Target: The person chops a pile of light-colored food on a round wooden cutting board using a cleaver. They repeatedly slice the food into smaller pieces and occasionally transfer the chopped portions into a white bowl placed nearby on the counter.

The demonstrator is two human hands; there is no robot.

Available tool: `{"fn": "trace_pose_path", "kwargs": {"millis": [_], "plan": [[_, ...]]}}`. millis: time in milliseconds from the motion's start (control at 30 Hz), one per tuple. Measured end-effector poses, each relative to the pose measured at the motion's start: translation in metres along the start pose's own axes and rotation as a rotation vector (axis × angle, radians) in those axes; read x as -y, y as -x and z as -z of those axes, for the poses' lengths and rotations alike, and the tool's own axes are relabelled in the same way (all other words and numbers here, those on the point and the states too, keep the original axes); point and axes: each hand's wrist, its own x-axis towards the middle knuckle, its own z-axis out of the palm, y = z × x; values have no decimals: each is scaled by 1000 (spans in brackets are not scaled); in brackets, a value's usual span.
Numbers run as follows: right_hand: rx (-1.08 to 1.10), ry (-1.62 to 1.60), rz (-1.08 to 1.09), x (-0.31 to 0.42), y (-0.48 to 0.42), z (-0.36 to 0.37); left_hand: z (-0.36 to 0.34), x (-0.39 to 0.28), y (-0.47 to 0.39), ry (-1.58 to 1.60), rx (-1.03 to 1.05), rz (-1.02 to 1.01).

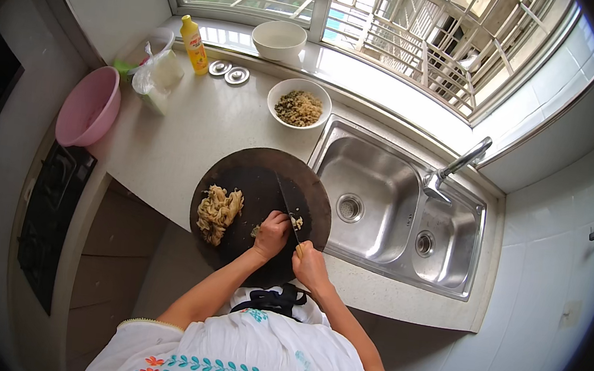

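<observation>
A round dark chopping board (260, 173) lies at the counter's front edge. My right hand (311, 267) grips the pale handle of a kitchen knife (288, 204), whose blade points away from me across the board. Close against the blade's left side, my left hand (273, 233) has its fingers bent down; whatever lies beneath them is mostly hidden. Small chopped pieces (297, 222) lie just right of the blade. A heap of pale, stringy vegetable (218, 214), perhaps pickled greens, sits on the board's left part. Beyond the board stands a white bowl (275, 84) of chopped food (298, 108).
A double steel sink (370, 182) with a faucet (448, 171) adjoins the board on the right. Along the back are an empty white bowl (278, 41), a yellow bottle (195, 47), metal lids (237, 75) and a plastic bag (156, 78). A pink basin (88, 107) stands left, by a stove (52, 214).
</observation>
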Motion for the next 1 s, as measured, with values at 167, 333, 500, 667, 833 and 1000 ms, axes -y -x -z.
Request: {"fn": "trace_pose_path", "kwargs": {"millis": [167,333,500,667,833,1000], "plan": [[-92,-107,-35,0,-2,-10,6,-5,1,57,17,44],[-136,-191,-51,-1,6,-2,6,-5,0,79,-58,96],[-30,-56,-34,2,11,1,1,-1,4,-8,-38,49],[-37,8,1,2,1,-8,4,1,4,-36,47,20],[-141,-170,-52,-1,0,-13,8,-3,4,1,-4,5],[-60,-131,-27,1,12,-5,6,1,5,15,-40,64]]}}
